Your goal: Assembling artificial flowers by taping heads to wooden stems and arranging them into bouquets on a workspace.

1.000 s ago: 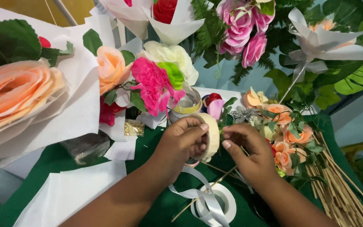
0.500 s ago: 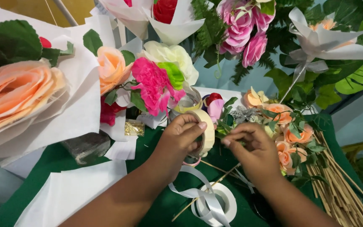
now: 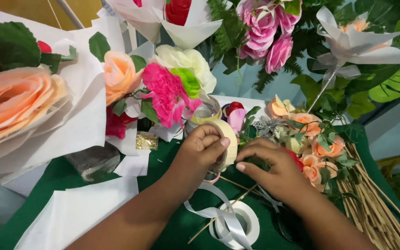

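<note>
My left hand (image 3: 202,150) grips a cream roll of tape (image 3: 228,139), held upright over the green table cloth (image 3: 172,227), thumb pressed on the roll's edge. My right hand (image 3: 271,169) sits just right of the roll, fingers curled on a small bunch of peach artificial roses (image 3: 315,153) with green leaves. What the right fingers pinch is hidden under the hand. A thin wooden stick (image 3: 223,213) runs beneath both hands.
A white ribbon spool (image 3: 237,224) with loose ribbon lies near the front. Wooden sticks (image 3: 371,208) lie at right. Paper-wrapped bouquets (image 3: 167,88) and a large peach flower (image 3: 15,99) crowd the back and left. White paper sheets (image 3: 70,213) lie front left.
My left hand has turned the tape roll slightly and lifted its thumb onto the edge. My right hand has shifted a little right and down onto the rose bunch.
</note>
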